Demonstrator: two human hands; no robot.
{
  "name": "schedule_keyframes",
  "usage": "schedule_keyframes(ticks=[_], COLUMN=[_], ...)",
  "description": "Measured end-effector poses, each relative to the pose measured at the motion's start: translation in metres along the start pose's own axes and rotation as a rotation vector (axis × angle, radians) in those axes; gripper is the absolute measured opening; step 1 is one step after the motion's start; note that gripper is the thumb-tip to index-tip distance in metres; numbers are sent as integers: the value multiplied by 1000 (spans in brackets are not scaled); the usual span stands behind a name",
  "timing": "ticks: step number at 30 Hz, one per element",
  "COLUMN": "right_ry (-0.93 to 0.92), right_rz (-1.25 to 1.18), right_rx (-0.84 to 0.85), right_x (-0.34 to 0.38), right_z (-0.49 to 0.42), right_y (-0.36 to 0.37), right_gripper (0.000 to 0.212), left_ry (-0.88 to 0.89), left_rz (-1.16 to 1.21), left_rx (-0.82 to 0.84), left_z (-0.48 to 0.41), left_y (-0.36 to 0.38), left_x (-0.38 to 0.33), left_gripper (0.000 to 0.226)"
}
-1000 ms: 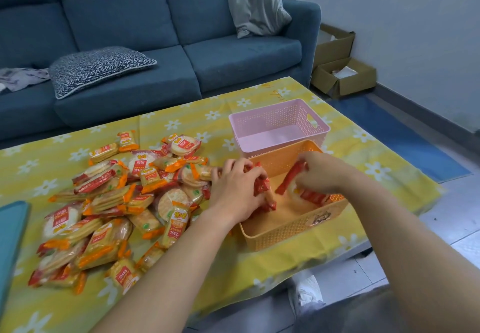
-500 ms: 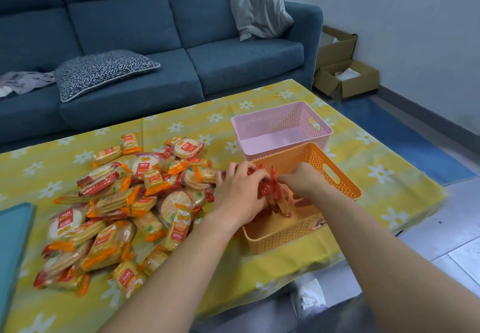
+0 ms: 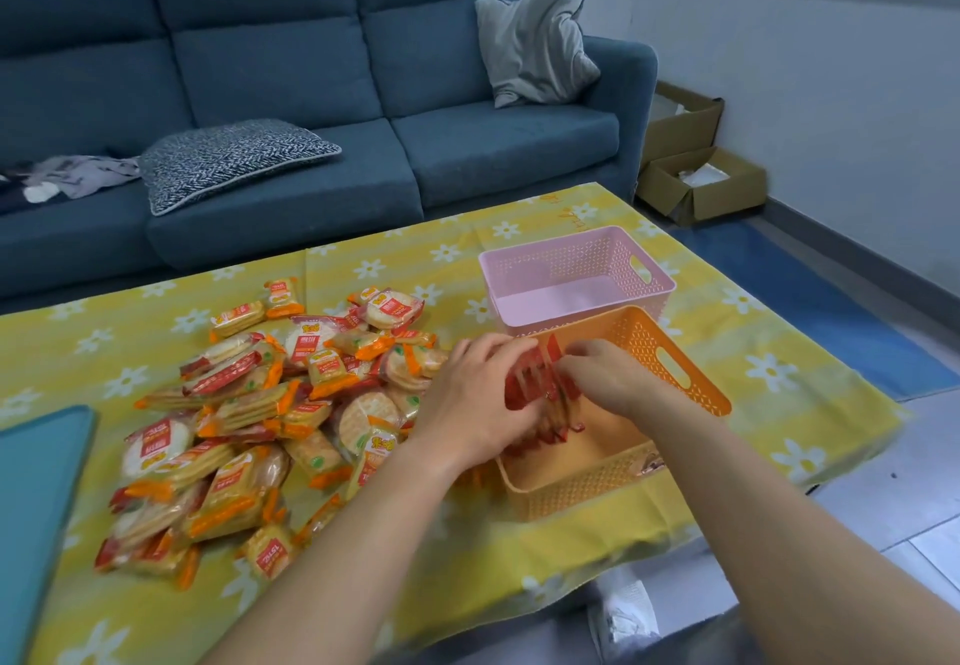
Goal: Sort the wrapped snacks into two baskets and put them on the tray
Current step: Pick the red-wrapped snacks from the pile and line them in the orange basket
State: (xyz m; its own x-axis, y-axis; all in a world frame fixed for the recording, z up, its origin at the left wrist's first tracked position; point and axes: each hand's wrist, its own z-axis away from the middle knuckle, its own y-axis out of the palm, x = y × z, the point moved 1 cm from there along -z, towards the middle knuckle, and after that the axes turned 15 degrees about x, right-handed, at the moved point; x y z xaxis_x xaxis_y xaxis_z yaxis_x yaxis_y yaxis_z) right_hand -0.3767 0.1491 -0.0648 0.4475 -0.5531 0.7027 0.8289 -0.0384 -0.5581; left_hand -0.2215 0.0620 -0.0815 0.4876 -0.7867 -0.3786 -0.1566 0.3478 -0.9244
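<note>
Both my hands meet over the left part of the orange basket (image 3: 670, 352). My left hand (image 3: 478, 399) and my right hand (image 3: 605, 376) are each closed on the same bundle of red-wrapped snacks (image 3: 540, 384); my left fingers (image 3: 498, 352) curl over its upper edge, my right fingers (image 3: 576, 360) press in from the other side. The bundle is blurred, so I cannot count the packets. Its lower ends hang inside the basket, near the floor of it, where a few red packets appear to lie.

The orange basket stands on the counter (image 3: 800, 404), near its front edge, on a yellow cloth printed with white daisies. The pink basket (image 3: 576, 275) stands directly behind it, the two touching or nearly so; nothing shows inside the pink one.

The pile of wrapped crackers (image 3: 249, 415), in orange-and-red packets, lies spread on the cloth to the left of my left hand, its nearest packets partly under that wrist. The teal tray (image 3: 41, 498) sits at the far left edge of the counter, cut off by the view, apart from the pile.
</note>
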Motion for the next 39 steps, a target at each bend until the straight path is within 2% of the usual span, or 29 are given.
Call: schedule_keyframes(ticks=[2,4,6,8,11,13,17,20,23,24,28,31,32,34,36,37,39], right_ry=[-53,-155,-278,-369,-435,-404,-184,-81,-24,-27,-135,-320,-379,-431,-401,-391,-403], right_rz=[137,159,138,146,212,310,426,376,275,223,113,95,69,-48,-128,-54,294], right_rx=[-170,-251,-248,-192,-71,1,135,87,73,95,142,159,197,243,117,36,-2], right_x=[11,29,54,76,103,113,113,114,118,120,132,140,143,142,138,137,136], right_z=[3,8,10,10,2,-10,-38,-58,-73,-75,-76,-68,-66,-68,-77,-82,-93], right_y=[3,13,31,53,87,108,147,164,174,175,162,146,142,138,138,139,150], right_gripper=[31,33,29,23,23,28,36,38,51,47,8,12,15,28,36,38,46], left_ry=[-13,-69,-165,-287,-464,-516,-475,-426,-426,-432,-435,-377,-375,-408,-437,-462,-511], left_rz=[23,29,34,16,43,67,124,159,133,138,37,53,117,199,267,359,609], left_rx=[-62,-111,-158,-157,-73,-11,35,-3,-12,-10,-19,-32,-24,-27,-85,-133,-245], left_z=[19,42,70,95,126,136,131,119,105,101,91,88,87,87,91,93,98], left_y=[-12,-25,-39,-48,-55,-52,-42,-35,-30,-29,-35,-47,-51,-58,-65,-70,-82], left_x=[9,26,52,81,118,133,140,143,146,146,151,157,160,169,181,189,205], left_gripper=[59,41,21,11,16,19,22,26,31,34,54,84,85,67,44,38,35])
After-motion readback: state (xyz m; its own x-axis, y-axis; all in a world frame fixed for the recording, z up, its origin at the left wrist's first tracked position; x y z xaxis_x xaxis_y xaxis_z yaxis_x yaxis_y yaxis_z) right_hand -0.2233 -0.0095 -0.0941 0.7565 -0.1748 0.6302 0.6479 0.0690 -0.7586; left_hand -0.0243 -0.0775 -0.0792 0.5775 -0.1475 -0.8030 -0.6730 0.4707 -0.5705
